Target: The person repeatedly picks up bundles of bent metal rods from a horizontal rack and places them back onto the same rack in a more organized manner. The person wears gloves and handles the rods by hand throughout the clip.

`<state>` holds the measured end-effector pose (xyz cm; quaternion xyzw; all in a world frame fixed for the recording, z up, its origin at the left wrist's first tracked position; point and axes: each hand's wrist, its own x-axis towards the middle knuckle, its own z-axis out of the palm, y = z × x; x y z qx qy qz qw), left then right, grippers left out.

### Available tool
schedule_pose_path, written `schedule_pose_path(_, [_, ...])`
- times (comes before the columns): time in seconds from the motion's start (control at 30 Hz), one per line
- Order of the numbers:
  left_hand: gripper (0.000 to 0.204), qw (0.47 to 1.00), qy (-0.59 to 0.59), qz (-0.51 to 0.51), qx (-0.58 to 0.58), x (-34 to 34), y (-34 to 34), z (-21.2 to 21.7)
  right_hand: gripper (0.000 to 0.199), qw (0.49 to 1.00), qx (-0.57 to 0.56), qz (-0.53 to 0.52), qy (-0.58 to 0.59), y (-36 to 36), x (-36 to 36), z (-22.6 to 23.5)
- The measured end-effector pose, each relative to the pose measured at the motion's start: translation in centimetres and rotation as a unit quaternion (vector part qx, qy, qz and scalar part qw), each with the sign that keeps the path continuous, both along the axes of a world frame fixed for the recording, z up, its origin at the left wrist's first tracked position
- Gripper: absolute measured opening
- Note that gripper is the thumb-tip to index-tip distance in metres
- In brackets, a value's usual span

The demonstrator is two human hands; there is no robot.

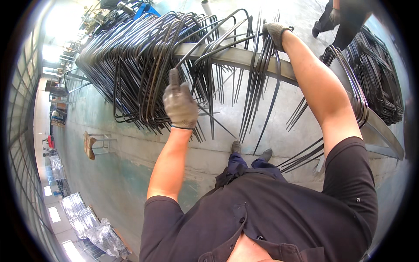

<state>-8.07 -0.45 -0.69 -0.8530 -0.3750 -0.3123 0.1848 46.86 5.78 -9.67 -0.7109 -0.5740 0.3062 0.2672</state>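
Hanging over a long grey steel rail [227, 56] are dark bent steel-rod stirrups [144, 65]. The gloved left hand [180, 104], just below the rail, is clenching one rod; the gloved right hand [275, 31], above the rail, is gripping a smaller stirrup bundle [257, 74].

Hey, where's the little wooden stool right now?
In the head view the wooden stool stands on the concrete floor at the person's left, below the big bundle of bent steel rods and left of the gloved left hand.
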Motion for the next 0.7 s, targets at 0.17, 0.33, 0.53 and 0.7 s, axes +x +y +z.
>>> schedule_pose_path(0.17, [0.028,0.992,-0.032,0.107,-0.065,-7.9,-1.2,-0.7,0.015,0.984,-0.167,-0.042,-0.047,-1.5,-7.8,7.9])
schedule_pose_path(0.33, [0.03,0.991,-0.035,0.12,-0.051,-10.1,-0.8,-1.1,0.008,0.986,-0.153,-0.033,-0.065,-2.1,-4.5,6.7])
schedule_pose_path(0.53, [0.023,0.946,-0.137,0.227,-0.187,-13.5,1.0,-1.3,0.015,0.958,-0.075,-0.177,0.212,-1.0,-2.7,2.9])
schedule_pose_path(0.7, [0.015,0.938,0.024,0.307,-0.162,-11.4,0.5,1.2,0.016,0.905,-0.111,-0.278,0.303,-4.1,-10.9,11.7])
